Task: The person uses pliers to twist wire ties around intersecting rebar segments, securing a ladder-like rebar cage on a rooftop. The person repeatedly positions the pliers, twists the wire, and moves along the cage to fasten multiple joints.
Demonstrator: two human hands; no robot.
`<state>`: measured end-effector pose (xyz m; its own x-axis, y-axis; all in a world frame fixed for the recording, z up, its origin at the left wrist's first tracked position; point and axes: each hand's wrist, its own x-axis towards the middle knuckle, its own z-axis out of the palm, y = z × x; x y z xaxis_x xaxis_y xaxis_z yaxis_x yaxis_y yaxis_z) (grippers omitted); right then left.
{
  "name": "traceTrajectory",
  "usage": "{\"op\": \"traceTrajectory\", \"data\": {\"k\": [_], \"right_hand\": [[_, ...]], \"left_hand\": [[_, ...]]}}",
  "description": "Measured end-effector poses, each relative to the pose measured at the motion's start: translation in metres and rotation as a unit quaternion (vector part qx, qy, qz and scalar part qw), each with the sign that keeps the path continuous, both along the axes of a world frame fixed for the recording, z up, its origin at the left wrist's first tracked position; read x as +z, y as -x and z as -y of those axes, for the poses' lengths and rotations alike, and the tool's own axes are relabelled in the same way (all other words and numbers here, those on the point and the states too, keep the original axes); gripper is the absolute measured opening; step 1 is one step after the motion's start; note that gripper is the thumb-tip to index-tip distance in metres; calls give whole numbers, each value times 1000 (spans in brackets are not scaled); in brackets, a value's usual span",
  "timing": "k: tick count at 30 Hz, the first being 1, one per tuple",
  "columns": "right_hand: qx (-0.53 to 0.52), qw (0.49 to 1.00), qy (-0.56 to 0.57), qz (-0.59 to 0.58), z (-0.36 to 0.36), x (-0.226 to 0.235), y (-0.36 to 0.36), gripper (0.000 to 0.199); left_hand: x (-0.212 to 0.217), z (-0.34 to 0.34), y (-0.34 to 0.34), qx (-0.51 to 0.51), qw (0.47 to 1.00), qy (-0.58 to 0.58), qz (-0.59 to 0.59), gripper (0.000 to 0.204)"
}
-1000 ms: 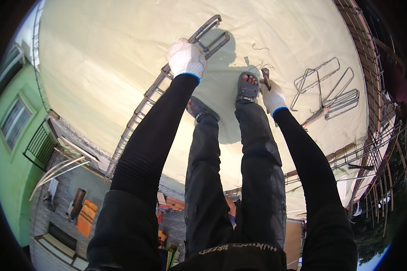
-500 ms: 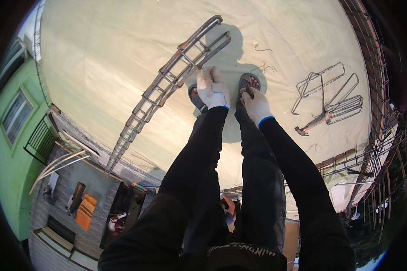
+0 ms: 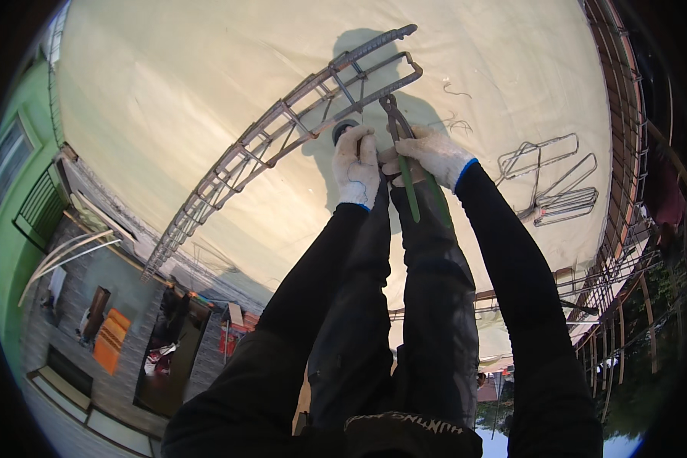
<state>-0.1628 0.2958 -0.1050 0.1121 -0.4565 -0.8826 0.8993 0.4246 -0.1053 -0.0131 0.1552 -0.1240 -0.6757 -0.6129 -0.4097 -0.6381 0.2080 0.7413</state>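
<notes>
My left hand (image 3: 356, 164), in a white knit glove with a blue cuff, is curled closed by the near side of a long rebar cage (image 3: 263, 137). Whatever its fingers pinch is hidden. My right hand (image 3: 439, 155), gloved alike, grips a pair of end-cutting pincers (image 3: 411, 192) with green handles. The dark jaws of the pincers point away from me, close to the hooked bar end of the cage. The cage runs from the far middle to the lower left, built of long bars with cross ties.
Bent steel stirrups (image 3: 569, 200) lie on the pale sheeted deck (image 3: 511, 69) to the right. Scraps of tie wire (image 3: 458, 124) are strewn ahead. Rebar (image 3: 617, 107) lines the right edge. Beyond the left edge, a green building (image 3: 23, 164) and a lower yard show.
The pincers have turned into full view in my right hand, jaws forward and handles toward me. Both hands are nearer the cage, which sits farther right in view. My sleeve now covers the hammer.
</notes>
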Motion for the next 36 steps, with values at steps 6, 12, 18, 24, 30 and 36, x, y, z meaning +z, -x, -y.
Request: {"op": "traceTrajectory", "data": {"k": [6, 12, 18, 24, 30, 36], "right_hand": [[412, 851, -27, -325, 6, -13, -35, 79], [365, 877, -1, -313, 10, -6, -35, 81], [265, 895, -22, -359, 18, -5, -32, 59], [-84, 978, -136, -135, 24, -2, -35, 20], [-320, 945, -65, 24, 46, -44, -57, 23], [-375, 924, -29, 61, 83, -46, -79, 21]], "left_hand": [[-1, -1, -2, 75, 996, -45, -12, 20], [-5, 20, -10, 36, 994, -99, 5, 28], [17, 8, 9, -104, 990, -66, 74, 51], [38, -2, 7, -47, 991, -103, 65, 51], [30, 30, 16, 151, 919, -355, 77, 42], [60, 61, 35, 58, 986, -108, 111, 37]]}}
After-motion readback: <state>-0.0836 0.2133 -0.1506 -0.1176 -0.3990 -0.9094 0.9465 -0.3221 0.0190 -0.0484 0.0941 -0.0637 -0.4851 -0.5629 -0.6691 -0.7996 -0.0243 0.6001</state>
